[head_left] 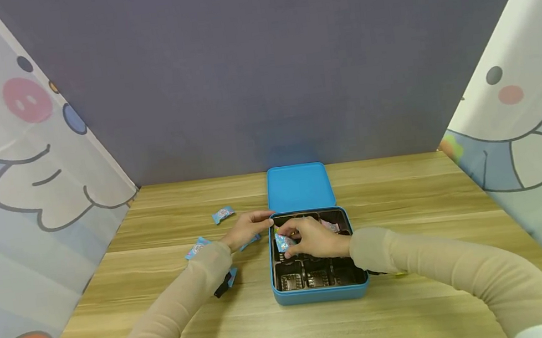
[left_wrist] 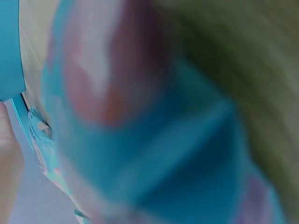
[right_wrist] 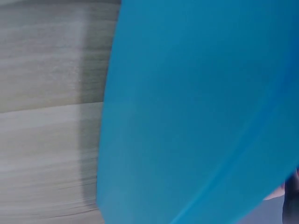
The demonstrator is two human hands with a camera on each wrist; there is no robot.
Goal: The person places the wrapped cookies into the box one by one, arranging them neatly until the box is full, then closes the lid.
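Observation:
A blue box [head_left: 321,295] with a black compartment insert [head_left: 317,264] lies open on the table, its lid [head_left: 299,187] folded back behind it. Over the left-middle compartment, my right hand [head_left: 316,237] pinches a shiny blue wrapped candy [head_left: 284,242] between thumb and fingers. At the box's left rim rests my left hand [head_left: 249,228], its fingers extended and touching the edge. A pink-wrapped candy [head_left: 330,225] sits in the far right compartment. The right wrist view is filled mostly by the blue box side [right_wrist: 187,102]. Close to the left wrist camera is a blurred blue wrapper [left_wrist: 177,154].
Left of the box lie more blue wrapped candies, one farther back [head_left: 223,214] and one beside the left sleeve [head_left: 198,247]. Another blue wrapper [head_left: 232,277] shows near the left wrist. A grey panel [head_left: 269,69] stands behind the wooden table [head_left: 388,183].

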